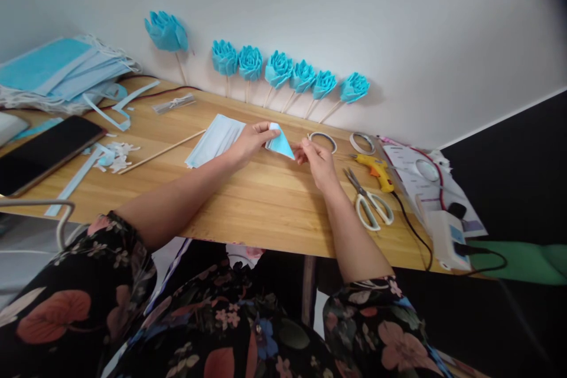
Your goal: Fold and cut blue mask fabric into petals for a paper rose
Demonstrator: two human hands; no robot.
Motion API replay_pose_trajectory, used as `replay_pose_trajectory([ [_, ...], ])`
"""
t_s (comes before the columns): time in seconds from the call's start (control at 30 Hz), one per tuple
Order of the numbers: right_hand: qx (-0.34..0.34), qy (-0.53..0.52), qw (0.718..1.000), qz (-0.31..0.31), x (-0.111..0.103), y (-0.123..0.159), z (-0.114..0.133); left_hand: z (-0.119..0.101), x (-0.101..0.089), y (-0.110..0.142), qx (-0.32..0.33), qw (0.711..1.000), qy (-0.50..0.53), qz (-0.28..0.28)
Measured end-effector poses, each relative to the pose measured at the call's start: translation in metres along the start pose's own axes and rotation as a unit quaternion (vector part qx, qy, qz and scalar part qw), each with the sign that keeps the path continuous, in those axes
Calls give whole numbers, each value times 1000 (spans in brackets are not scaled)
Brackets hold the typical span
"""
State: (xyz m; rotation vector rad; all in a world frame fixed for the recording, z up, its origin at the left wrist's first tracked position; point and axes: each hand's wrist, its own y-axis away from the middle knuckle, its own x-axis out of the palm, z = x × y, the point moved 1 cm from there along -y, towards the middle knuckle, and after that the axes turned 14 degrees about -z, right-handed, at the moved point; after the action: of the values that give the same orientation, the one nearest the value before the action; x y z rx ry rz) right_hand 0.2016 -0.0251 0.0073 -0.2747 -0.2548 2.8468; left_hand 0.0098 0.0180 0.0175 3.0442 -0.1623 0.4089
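Between thumb and fingers, my left hand (252, 143) pinches a small piece of blue mask fabric (280, 145), folded to a pointed corner at its lower right. Close beside that corner is my right hand (318, 160), its thumb and fingertips closed together; whether they grip anything is too small to make out. Under and left of my left hand lies a stack of pale blue face mask sheets (218, 137) on the wooden table (266, 207). A thin wooden stick (162, 152) rests at the stack's left.
Several blue fabric flowers on sticks (279, 69) lean against the wall. On the right are tape rolls (362, 143), a yellow glue gun (375, 171), scissors (367, 199) and a power strip (449, 239). Left are a mask pile (57, 68), a phone (48, 153) and scraps (113, 155).
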Motion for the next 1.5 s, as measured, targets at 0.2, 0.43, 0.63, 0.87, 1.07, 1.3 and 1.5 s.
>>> replay_pose_trajectory([
  [0.2,-10,56,997,61,3,3,-1,3,3,2,21,999,-42,16],
  [0.43,-19,76,996,40,2,2,-1,4,4,3,21,996,-79,49],
  [0.63,-27,77,997,14,3,3,1,6,3,2,-6,993,-101,59],
  [0.87,-34,80,996,19,3,3,1,9,2,-1,-2,994,-98,41],
  [1.07,-29,75,996,24,3,2,-2,8,2,1,-2,994,-97,44],
  [1.3,-42,81,995,31,2,2,-3,11,2,-1,-47,998,-34,39],
  [1.5,-83,107,991,12,2,2,2,14,1,-2,-100,990,50,87],
])
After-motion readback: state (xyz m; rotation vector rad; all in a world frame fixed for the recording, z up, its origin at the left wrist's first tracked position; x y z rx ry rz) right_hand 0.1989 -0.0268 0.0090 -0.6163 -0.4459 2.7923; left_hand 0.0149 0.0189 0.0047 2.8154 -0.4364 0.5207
